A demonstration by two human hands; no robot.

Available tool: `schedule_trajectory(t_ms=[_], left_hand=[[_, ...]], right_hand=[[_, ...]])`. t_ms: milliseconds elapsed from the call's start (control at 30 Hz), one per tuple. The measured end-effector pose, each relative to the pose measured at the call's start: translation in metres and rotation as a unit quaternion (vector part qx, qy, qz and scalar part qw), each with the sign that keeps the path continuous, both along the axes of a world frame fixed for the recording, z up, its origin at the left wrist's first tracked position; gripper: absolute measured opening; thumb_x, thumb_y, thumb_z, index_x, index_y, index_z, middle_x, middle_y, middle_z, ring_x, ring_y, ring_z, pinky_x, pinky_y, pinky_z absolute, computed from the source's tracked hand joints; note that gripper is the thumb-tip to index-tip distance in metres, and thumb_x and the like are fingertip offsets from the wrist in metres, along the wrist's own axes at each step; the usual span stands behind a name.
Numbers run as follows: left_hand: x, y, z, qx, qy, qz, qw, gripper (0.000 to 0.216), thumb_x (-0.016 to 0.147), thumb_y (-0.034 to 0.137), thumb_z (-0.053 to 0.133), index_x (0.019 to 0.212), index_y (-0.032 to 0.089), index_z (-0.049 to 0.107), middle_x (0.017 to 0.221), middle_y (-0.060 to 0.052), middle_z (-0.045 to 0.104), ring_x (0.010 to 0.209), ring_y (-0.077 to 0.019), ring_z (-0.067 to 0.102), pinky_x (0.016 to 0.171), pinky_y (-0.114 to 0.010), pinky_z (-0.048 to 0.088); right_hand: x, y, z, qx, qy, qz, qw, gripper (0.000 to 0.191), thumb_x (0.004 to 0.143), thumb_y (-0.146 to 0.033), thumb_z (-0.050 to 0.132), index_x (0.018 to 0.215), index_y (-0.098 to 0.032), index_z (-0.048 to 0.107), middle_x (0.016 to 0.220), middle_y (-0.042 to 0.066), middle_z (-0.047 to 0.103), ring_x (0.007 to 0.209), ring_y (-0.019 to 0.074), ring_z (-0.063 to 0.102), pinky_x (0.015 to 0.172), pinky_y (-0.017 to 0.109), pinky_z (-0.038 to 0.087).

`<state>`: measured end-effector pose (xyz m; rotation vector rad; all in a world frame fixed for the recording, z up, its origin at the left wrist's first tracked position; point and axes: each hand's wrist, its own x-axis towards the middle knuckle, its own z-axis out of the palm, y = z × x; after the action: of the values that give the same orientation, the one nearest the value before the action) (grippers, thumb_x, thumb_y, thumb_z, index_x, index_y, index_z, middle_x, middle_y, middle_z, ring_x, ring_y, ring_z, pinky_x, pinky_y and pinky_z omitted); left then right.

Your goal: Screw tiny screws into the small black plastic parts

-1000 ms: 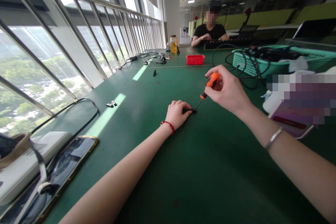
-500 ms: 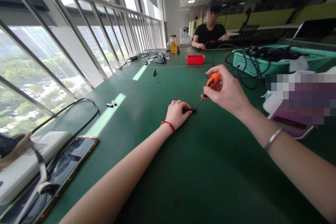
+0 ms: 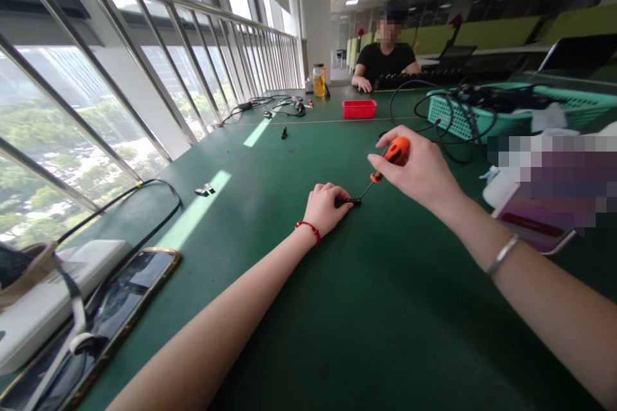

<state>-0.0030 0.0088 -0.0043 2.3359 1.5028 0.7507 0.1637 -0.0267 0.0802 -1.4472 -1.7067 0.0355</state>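
My left hand [image 3: 324, 207] rests on the green table [image 3: 366, 295] with its fingers curled around a small black part [image 3: 349, 201], pinning it down. My right hand [image 3: 420, 170] grips an orange-handled screwdriver [image 3: 391, 157], held slanted, its thin shaft running down-left so the tip meets the black part. A red string sits on my left wrist and a silver bangle on my right.
A phone [image 3: 103, 314] and a white box with straps lie at the near left. Two small metal pieces [image 3: 204, 191] sit left of centre. A teal basket [image 3: 482, 117] with black cables stands at right, a red tray [image 3: 358, 109] and yellow jar [image 3: 319, 81] farther back. Another person sits at the far end.
My right hand has turned the screwdriver handle, which now sits slightly lower and to the right. The left hand and black part have not moved. The far person's arm shifted.
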Motion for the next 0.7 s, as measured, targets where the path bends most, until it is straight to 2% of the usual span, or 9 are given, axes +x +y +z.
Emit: schedule_trajectory(t_ms=[67, 133, 333, 700], left_hand=[[-0.0001, 0.0001, -0.0003, 0.001, -0.001, 0.001, 1.0, 0.013, 0.078, 0.03, 0.062, 0.086, 0.021, 0.067, 0.095, -0.003, 0.065, 0.099, -0.0246, 0.05, 0.087, -0.038, 0.041], [-0.0001, -0.0002, -0.0003, 0.001, -0.001, 0.001, 1.0, 0.013, 0.078, 0.03, 0.062, 0.086, 0.021, 0.067, 0.095, -0.003, 0.065, 0.099, -0.0245, 0.05, 0.086, -0.038, 0.041], [0.0, -0.0006, 0.0003, 0.002, 0.001, 0.003, 1.0, 0.013, 0.077, 0.03, 0.062, 0.085, 0.021, 0.066, 0.096, -0.003, 0.065, 0.098, -0.0243, 0.051, 0.086, -0.038, 0.041], [0.0003, -0.0004, 0.0, 0.004, 0.0, 0.003, 1.0, 0.013, 0.077, 0.03, 0.062, 0.085, 0.021, 0.066, 0.095, -0.003, 0.065, 0.098, -0.024, 0.051, 0.087, -0.037, 0.041]], right_hand=[[-0.0003, -0.0008, 0.0005, 0.01, 0.0, -0.008, 1.0, 0.018, 0.074, -0.038, 0.056, 0.066, -0.022, 0.055, 0.059, 0.001, 0.055, 0.056, 0.0157, 0.048, 0.055, 0.028, 0.034], [-0.0015, -0.0018, 0.0003, 0.028, 0.011, -0.003, 1.0, 0.022, 0.075, -0.036, 0.053, 0.06, -0.021, 0.052, 0.058, 0.002, 0.054, 0.055, 0.0154, 0.047, 0.055, 0.028, 0.034], [-0.007, -0.0023, -0.0061, 0.039, 0.021, 0.043, 0.998, 0.02, 0.075, -0.035, 0.054, 0.061, -0.02, 0.052, 0.058, 0.0, 0.054, 0.054, 0.0134, 0.046, 0.055, 0.026, 0.033], [-0.007, -0.0005, -0.0088, 0.03, 0.02, 0.045, 0.998, 0.022, 0.075, -0.036, 0.054, 0.061, -0.02, 0.052, 0.056, -0.001, 0.052, 0.053, 0.0124, 0.043, 0.055, 0.026, 0.033]])
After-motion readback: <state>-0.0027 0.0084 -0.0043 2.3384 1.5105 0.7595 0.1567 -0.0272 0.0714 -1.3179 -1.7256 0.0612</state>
